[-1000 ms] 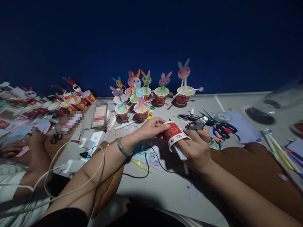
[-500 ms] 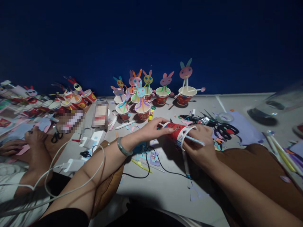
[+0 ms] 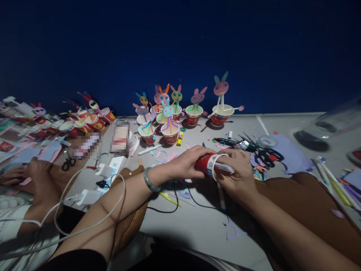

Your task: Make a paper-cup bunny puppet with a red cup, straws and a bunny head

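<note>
A red paper cup [image 3: 210, 164] with a white patterned rim lies tilted on its side above the table, its mouth toward the right. My left hand [image 3: 188, 162], below a wrist with a green bangle [image 3: 151, 180], is wrapped round the cup's base. At the rim, my right hand [image 3: 239, 172] grips the cup with its fingers partly inside the mouth. A pale bluish tube, perhaps a straw [image 3: 225, 168], sticks out of the mouth beside those fingers. Another pale stick [image 3: 221, 194] hangs below the rim. The fingertips inside the cup are hidden.
Several cups with paper bunny figures, one at the right end [image 3: 221, 117], stand along the blue wall. Black scissors [image 3: 270, 156], tape [image 3: 267, 141], a glue stick [image 3: 179, 138] and paper scraps lie around. A white cable [image 3: 124, 188] crosses my left arm. Another person's hands [image 3: 36, 167] work at left.
The cup has turned so that more of its mouth faces me. My left hand has wrapped further round its base, and my right fingers have shifted at the rim.
</note>
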A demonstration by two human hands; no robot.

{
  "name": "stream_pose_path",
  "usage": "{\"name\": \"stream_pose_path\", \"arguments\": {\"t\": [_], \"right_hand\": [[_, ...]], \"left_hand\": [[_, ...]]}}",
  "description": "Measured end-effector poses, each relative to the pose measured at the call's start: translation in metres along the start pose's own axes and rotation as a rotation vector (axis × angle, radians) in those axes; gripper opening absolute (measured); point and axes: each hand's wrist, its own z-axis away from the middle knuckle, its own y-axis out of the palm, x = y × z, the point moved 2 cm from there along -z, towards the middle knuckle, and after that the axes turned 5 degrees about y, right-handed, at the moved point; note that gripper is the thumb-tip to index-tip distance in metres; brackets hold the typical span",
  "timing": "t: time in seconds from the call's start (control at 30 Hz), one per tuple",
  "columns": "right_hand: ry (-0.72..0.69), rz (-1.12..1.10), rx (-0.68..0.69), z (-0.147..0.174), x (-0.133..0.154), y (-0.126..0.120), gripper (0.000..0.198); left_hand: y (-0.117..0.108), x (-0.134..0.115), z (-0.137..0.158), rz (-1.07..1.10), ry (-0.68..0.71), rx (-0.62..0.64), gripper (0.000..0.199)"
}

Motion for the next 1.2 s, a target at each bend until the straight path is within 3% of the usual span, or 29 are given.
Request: {"name": "stream_pose_path", "arguments": {"t": [0.2,0.47,0.7,0.97,1.2], "right_hand": [[0.011,-0.014,-0.054,-0.004,0.008,-0.005,0.006],[0.043,-0.096,-0.004,-0.002,0.002,-0.005,0.006],[0.004,-0.175,-0.026,-0.004,0.003,-0.006,0.010],[-0.055,-0.174,0.040,-0.009,0.002,-0.007,0.008],[-0.067,-0.213,-0.007,-0.007,0.005,-0.007,0.014]], "left_hand": [[0.001,0.007,-0.002,0.025,-0.009,-0.026,0.063],[0.001,0.009,-0.001,0.134,-0.047,-0.046,0.060],[0.003,0.012,-0.001,0.277,-0.106,-0.059,0.061],[0.004,0.012,-0.001,0.346,-0.134,-0.068,0.058],[0.006,0.016,-0.001,0.531,-0.163,-0.072,0.057]]}}
